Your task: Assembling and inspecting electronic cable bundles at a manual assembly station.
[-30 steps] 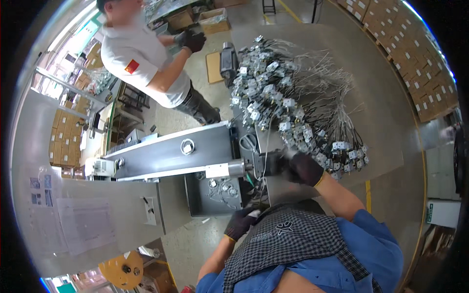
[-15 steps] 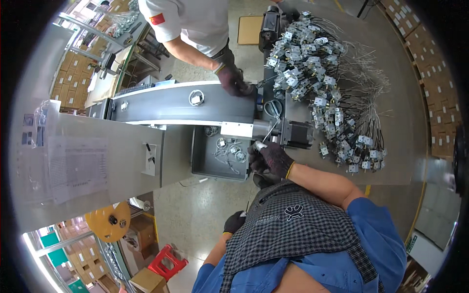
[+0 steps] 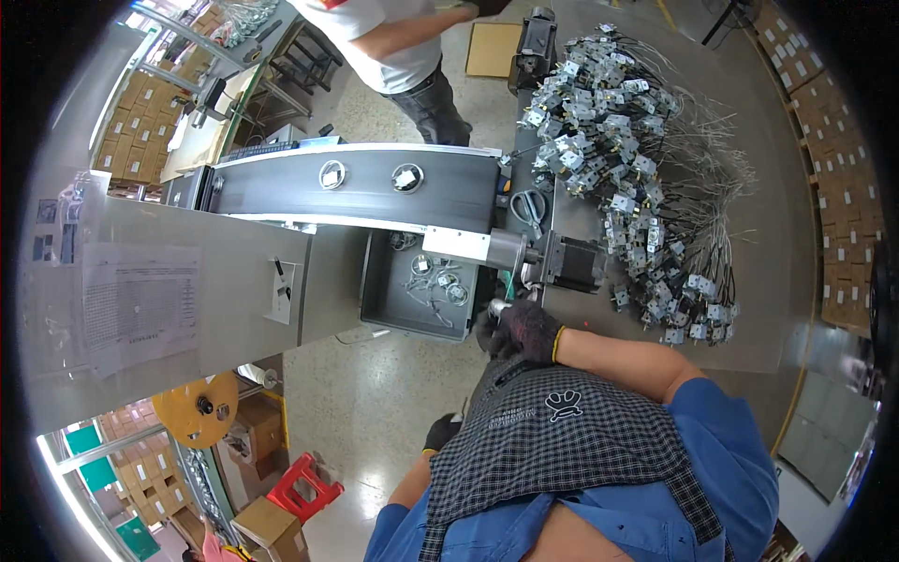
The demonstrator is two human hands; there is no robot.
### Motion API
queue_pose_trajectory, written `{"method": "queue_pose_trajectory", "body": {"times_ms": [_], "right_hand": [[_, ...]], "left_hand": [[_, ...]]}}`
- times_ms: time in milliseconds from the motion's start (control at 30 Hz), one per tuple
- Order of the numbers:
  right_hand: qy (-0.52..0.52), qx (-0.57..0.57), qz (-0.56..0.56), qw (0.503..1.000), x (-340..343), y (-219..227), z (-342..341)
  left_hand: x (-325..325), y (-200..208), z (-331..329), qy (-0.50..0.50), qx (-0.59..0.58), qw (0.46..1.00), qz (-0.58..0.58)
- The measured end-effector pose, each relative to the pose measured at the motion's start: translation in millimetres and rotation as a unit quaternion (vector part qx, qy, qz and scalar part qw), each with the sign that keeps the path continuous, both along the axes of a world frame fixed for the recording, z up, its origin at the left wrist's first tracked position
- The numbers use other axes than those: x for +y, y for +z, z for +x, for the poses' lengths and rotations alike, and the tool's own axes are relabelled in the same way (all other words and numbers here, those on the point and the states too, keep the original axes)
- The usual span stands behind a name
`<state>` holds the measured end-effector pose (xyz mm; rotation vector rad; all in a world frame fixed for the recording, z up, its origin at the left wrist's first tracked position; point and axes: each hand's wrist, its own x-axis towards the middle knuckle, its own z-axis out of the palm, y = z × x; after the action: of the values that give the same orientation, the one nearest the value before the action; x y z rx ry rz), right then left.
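My right hand (image 3: 526, 332), in a dark glove with a yellow cuff, is closed in front of my apron beside the grey bin. A small silvery piece (image 3: 499, 306) pokes out at its fingers; its kind is unclear. Lower left, my left hand (image 3: 443, 432) is gloved too and partly covered by the apron. Something small and pale shows at its fingertips, too little to name. Beyond my right hand runs a dark conveyor belt (image 3: 281, 192) carrying two coiled cable parts, one coil (image 3: 331, 174) left of the other coil (image 3: 407, 178). The grey bin (image 3: 412, 327) holds several coiled cables.
Scissors (image 3: 529, 211) lie by the belt's end, near a black motor (image 3: 573, 264). To the right, a large pile of metal parts with wires (image 3: 609, 140) covers the table. Across the belt stands a co-worker (image 3: 403, 56). A red stool (image 3: 305, 487) is at lower left.
The coil on the belt has moved left, and another now lies to its right. The co-worker's hand has left the belt. My right hand has moved slightly down and right.
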<state>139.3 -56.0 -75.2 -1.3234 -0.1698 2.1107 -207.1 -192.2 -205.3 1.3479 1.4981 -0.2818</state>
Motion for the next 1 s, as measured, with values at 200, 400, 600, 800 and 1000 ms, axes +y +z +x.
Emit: {"method": "queue_pose_trajectory", "body": {"times_ms": [200,400,600,800,1000], "right_hand": [[0.049,-0.149,0.225,0.962,-5.7,-17.9,5.2],[0.032,-0.279,0.292,0.914,-25.8,43.5,51.0],[-0.009,-0.682,0.541,0.491,16.8,76.5,58.8],[0.167,-0.638,0.569,0.492,58.6,37.9,74.8],[0.015,-0.499,0.619,0.606,26.4,69.5,35.6]], "left_hand": [[88.6,-11.5,97.0,0.122,-0.191,0.974,0.005],[149.2,55.7,190.4,0.115,-0.343,0.920,0.152],[198.1,52.7,222.3,0.166,-0.417,0.878,0.167],[187.4,113.4,227.5,0.292,-0.439,0.836,0.150],[139.3,178.7,207.4,0.199,-0.407,0.885,0.110]]}}
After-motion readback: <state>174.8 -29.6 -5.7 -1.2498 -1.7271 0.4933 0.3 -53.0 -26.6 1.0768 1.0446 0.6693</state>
